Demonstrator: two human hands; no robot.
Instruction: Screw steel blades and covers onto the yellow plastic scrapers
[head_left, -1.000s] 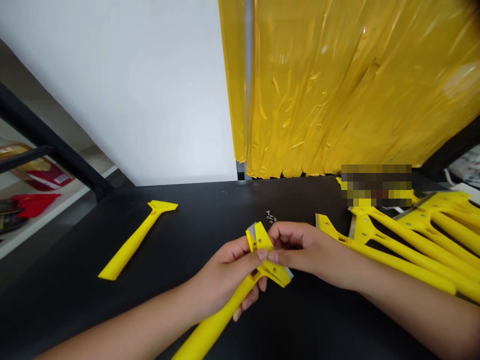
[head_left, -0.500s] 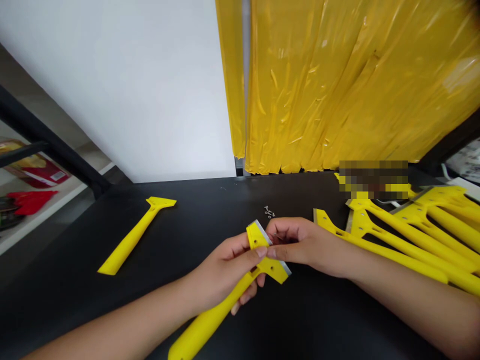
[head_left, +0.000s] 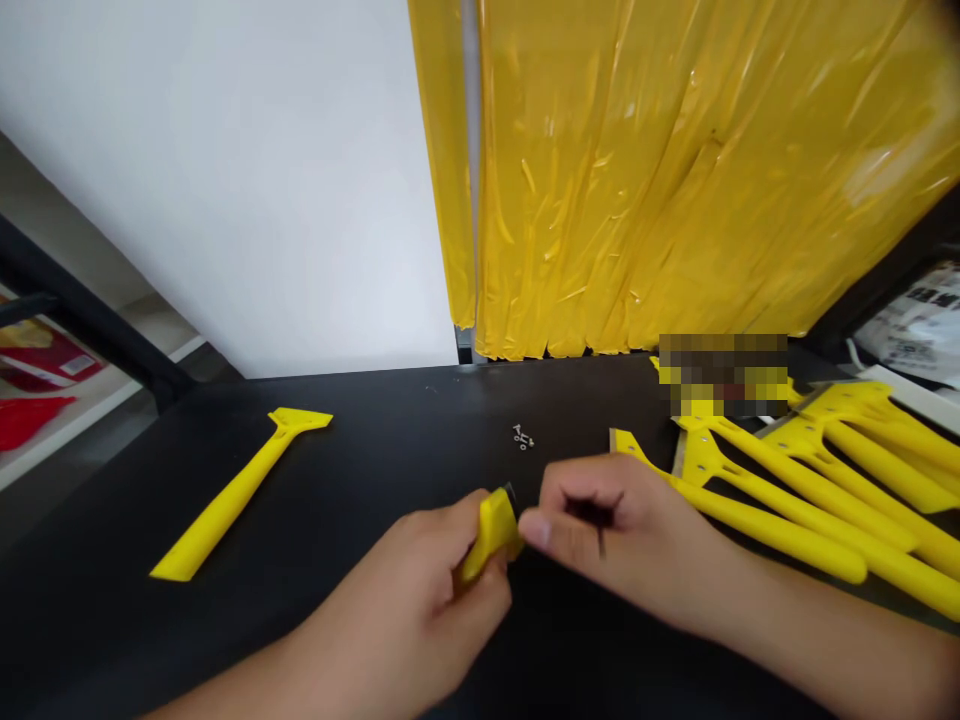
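- Left hand (head_left: pixel 429 590) clamped round a yellow scraper (head_left: pixel 495 524).
- Right hand (head_left: pixel 611 535) curled at the scraper's three o'clock; I can't tell whether it's pinching anything.
- Small metal pieces (head_left: pixel 523 437) towards twelve.

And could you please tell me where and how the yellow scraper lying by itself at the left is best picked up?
I'd come from above and take the yellow scraper around the middle of its handle, closing across its width: it lies flat, and the long, slim handle seems to offer a good hold away from the wider head.
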